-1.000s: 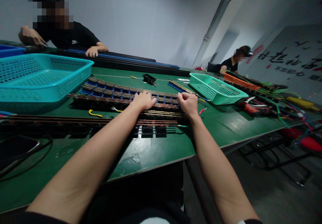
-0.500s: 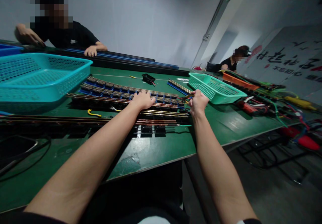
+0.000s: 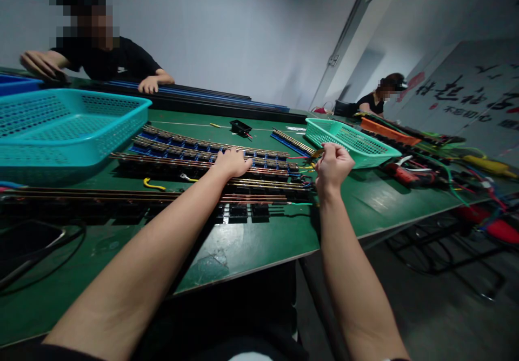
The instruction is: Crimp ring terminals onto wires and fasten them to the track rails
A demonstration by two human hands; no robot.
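My left hand [image 3: 233,164] presses down on the blue and black rail strips [image 3: 178,147], its fingers curled over the long copper-coloured rods. To the right, my right hand [image 3: 333,166] is closed around a small brownish hand tool [image 3: 315,155], mostly hidden by the fist. The tool's tip meets a red wire [image 3: 298,158] at the strips' right end. Short yellow and blue wires stick out just below it. A green wire [image 3: 300,204] extends from the nearest rods. Left of my forearm lie a yellow hooked piece [image 3: 154,184] and a yellow lead with a metal lug [image 3: 187,177].
A turquoise basket [image 3: 121,128] stands at left, a mint basket [image 3: 365,161] beyond my right hand. A small black box [image 3: 240,127] and a short strip [image 3: 292,140] lie between. Red tools [image 3: 411,176] and cables lie at right. A co-worker [image 3: 109,58] sits opposite, another farther right.
My right hand has moved slightly right with the tool, and the red wire now shows stretched between strip and tool. My left hand stays put. The co-worker opposite has lifted one hand.
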